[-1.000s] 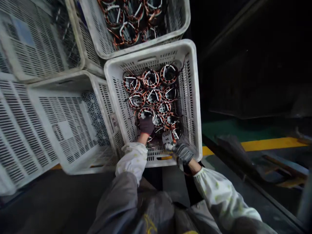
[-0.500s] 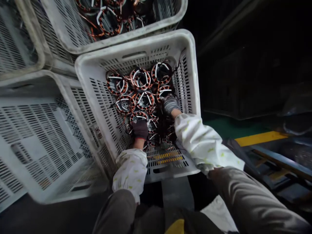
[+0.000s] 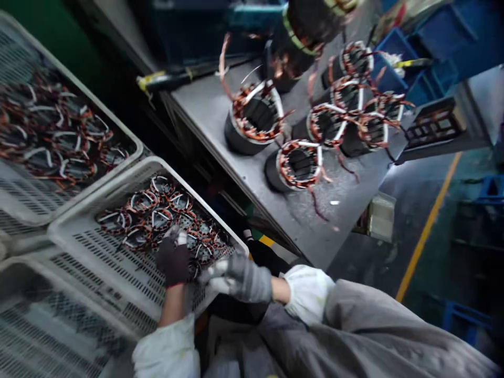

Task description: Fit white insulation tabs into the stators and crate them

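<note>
Looks partway: wound cores (image 3: pixel 160 218) clustered inside crate (image 3: pixel 114 268); separate cores (image 3: pixel 293 167) outside, on bench (image 3: pixel 315 228) right of crate. Your left hand (image 3: pixel 173 260) over wound cores in crate, your right hand (image 3: pixel 239 276) by crate's near corner, hands apart; whether either grips anything, cannot tell.

One head-worn view looks forward and down, tilted, over white crate (image 3: pixel 110 262) and metal table (image 3: pixel 315 231)

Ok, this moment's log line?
dark-gloved left hand: over white plastic crate | grey-gloved right hand: near its edge | copper-wound rings: inside crate
</note>
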Available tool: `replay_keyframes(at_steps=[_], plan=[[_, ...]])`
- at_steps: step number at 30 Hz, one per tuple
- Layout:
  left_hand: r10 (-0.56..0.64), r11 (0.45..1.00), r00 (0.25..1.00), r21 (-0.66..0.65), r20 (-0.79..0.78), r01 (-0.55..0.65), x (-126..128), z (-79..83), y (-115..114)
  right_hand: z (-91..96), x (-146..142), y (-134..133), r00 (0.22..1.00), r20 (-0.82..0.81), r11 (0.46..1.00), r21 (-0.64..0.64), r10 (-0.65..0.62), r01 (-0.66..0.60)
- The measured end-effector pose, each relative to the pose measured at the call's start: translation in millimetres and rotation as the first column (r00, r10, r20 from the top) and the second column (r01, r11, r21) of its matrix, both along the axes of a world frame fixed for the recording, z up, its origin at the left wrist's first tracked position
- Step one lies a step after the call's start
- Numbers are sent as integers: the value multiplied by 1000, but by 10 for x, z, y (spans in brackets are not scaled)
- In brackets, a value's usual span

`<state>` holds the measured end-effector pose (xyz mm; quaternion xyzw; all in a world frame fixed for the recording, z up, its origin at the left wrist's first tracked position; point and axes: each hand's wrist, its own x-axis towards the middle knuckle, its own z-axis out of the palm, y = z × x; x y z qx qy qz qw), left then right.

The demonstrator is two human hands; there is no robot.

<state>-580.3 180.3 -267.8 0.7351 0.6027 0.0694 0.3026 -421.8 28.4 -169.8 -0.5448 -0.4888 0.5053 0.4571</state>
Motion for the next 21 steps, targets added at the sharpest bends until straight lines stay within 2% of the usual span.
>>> replay_keyframes(at_steps=[1,2,3,4,5,6,7,8,9,11,12,14,17,21], plan=[[-32,993,998,113,61,25,233,306,-22,261,264,-98,984,74,974,167,-165,151],[-140,962,979,253,149,99,496,608,-57,495,568,-191,929,134,909,295,-346,296],[-339,887,920,393,197,242,785,894,-103,694,902,-273,831,188,817,387,-523,427],[-537,770,822,509,192,384,1093,1151,-157,852,1256,-337,697,256,720,454,-670,525],[-690,637,709,587,144,501,1409,1370,-214,969,1614,-376,530,342,626,520,-776,581],[-787,513,613,626,71,587,1722,1548,-269,1046,1963,-383,389,457,598,554,-800,579],[-842,415,540,627,-11,660,2020,1683,-318,1086,2289,-355,311,577,634,525,-755,568],[-867,352,490,580,-94,734,2292,1779,-357,1095,2581,-294,268,677,680,466,-686,566],[-873,324,456,493,-174,808,2527,1841,-385,1081,2828,-207,270,778,759,366,-567,538],[-862,338,407,257,-301,905,2855,1897,-416,1011,3166,-7,288,915,892,140,-283,430],[-856,357,389,157,-341,921,2938,1908,-430,971,3255,74,286,946,925,33,-151,378],[-848,385,371,41,-377,922,2950,1921,-488,906,3300,129,275,961,939,-104,11,328],[-852,417,386,-14,-354,909,2718,1931,-689,834,3160,-103,316,948,927,-154,41,342],[-840,508,469,-90,-272,857,2383,1885,-959,712,2865,-610,367,930,925,-166,31,341]])
